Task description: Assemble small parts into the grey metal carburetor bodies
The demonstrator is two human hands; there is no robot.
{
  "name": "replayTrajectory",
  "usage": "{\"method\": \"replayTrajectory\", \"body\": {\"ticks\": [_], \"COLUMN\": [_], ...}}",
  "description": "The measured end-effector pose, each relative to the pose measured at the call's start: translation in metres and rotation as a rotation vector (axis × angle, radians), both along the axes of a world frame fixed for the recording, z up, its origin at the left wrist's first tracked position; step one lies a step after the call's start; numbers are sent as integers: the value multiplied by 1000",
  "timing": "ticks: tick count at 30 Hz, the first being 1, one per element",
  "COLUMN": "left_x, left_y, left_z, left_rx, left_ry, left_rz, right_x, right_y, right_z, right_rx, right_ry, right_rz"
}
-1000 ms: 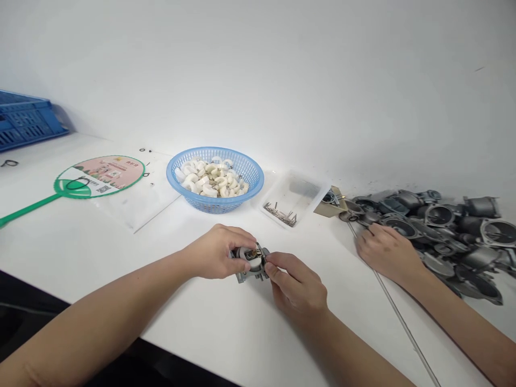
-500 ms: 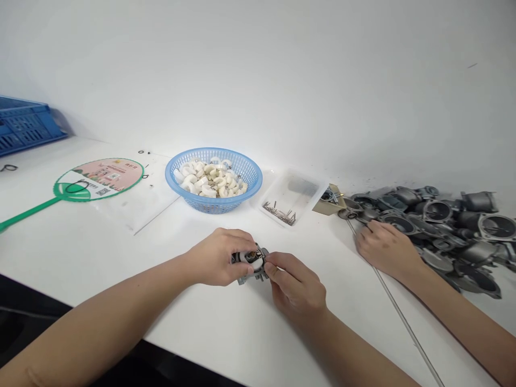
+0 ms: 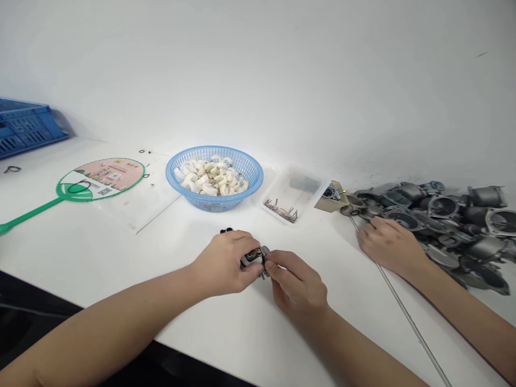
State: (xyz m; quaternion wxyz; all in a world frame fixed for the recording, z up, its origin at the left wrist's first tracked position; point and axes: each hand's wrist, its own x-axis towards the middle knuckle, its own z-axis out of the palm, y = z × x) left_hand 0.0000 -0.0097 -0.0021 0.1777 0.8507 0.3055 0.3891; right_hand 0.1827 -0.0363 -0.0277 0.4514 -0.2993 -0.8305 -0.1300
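Observation:
My left hand is wrapped round a grey metal carburetor at the near middle of the table. A white float and a bit of brass show in its upturned side; the palm and fingers hide much of the body. Against its right edge, my right hand is closed in a pinch between thumb and forefinger. Whatever sits between those fingertips is too small to make out. Beyond the hands stands a blue basket of white and yellowish floats. Right of it, a clear plastic tray holds small metal pins.
Another person's hand rests beside a pile of carburetor bodies at right. A thin rod runs along the table there. A small box of metal parts adjoins the pile. Leftward lie a green-rimmed fan and blue crate.
My left hand has tilted the carburetor and shifted its grip, so black parts now show behind the fingers. The right-hand pinch stays at the carburetor's edge. The view has shifted slightly.

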Motion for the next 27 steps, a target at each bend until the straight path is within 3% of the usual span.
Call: {"method": "replayTrajectory", "body": {"ticks": [4, 8, 18, 27], "left_x": [1, 0, 0, -4], "left_y": [-8, -10, -2, 6], "left_z": [2, 0, -1, 0], "left_rx": [-88, 6, 276, 304], "left_ry": [66, 83, 53, 38], "left_rz": [152, 209, 112, -19], "right_x": [0, -1, -3, -5], "right_y": [-1, -3, -5, -8], "right_z": [0, 0, -1, -1], "right_rx": [0, 16, 12, 25], "right_ry": [-14, -21, 2, 17], "right_rz": [-6, -11, -17, -3]}}
